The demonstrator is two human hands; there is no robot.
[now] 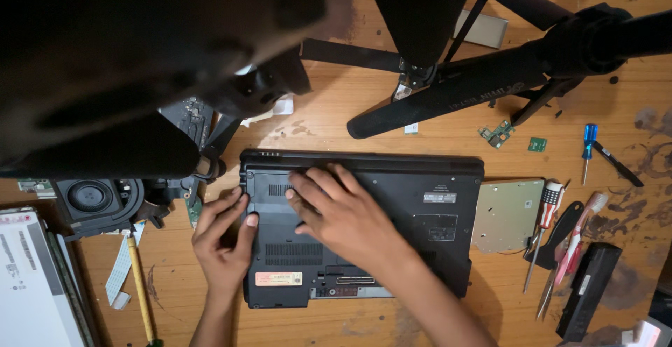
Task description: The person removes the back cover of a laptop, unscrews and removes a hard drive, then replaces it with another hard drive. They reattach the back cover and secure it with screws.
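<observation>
A worn wooden table, orange-brown with dark stains and scuffs toward its right side, fills the view; nothing of the room beyond it shows. Across the top spreads a black tripod, its padded legs splayed over the wood, and a large dark blurred shape covers the upper left corner, too close to make out.

At the centre lies 1 black laptop, turned bottom side up, its vents and labels facing the camera. The left hand rests at the laptop's left edge, fingers loosely curled against the casing and holding nothing. The right hand lies flat on the underside near the upper-left vent, fingers spread and pressing down, also holding nothing.

Just beside the laptop's right edge sits a pale metal plate. At the far left a white panel runs off the frame, with a black speaker unit above it. Near the right edge lies a black battery pack. Between plate and battery are a striped-handle screwdriver and other hand tools, and a blue screwdriver lies further up. 2 small green circuit boards sit below the tripod leg.
</observation>
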